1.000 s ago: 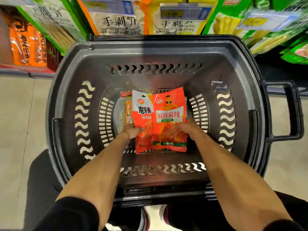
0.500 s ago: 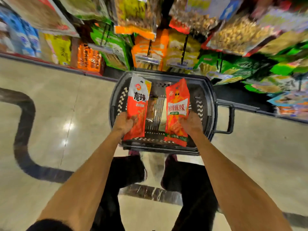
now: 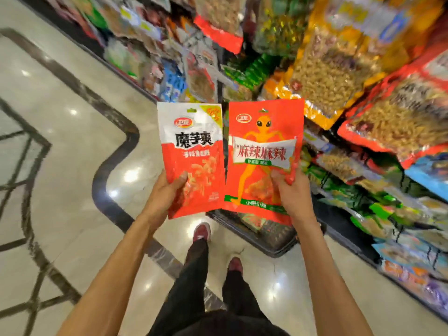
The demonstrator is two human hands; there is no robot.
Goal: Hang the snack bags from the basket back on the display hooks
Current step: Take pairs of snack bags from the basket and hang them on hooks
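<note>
open floor (image 3: 72,166) left; packed hanging bags (image 3: 339,69) ahead, right

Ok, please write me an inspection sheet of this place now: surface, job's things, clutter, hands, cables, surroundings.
Surface: glossy tiled floor with dark inlay lines.
Job's things: white-topped red snack bag and red bag with orange figure, both upright, side by side; dark basket on the floor below, more packets inside.
Clutter: nothing seen.
Hands: left hand grips the white-topped bag's lower edge; right hand grips the red bag's lower right.
Cables: nothing seen.
Surroundings: hanging snack display ahead and right, blurred; hooks not discernible.
</note>
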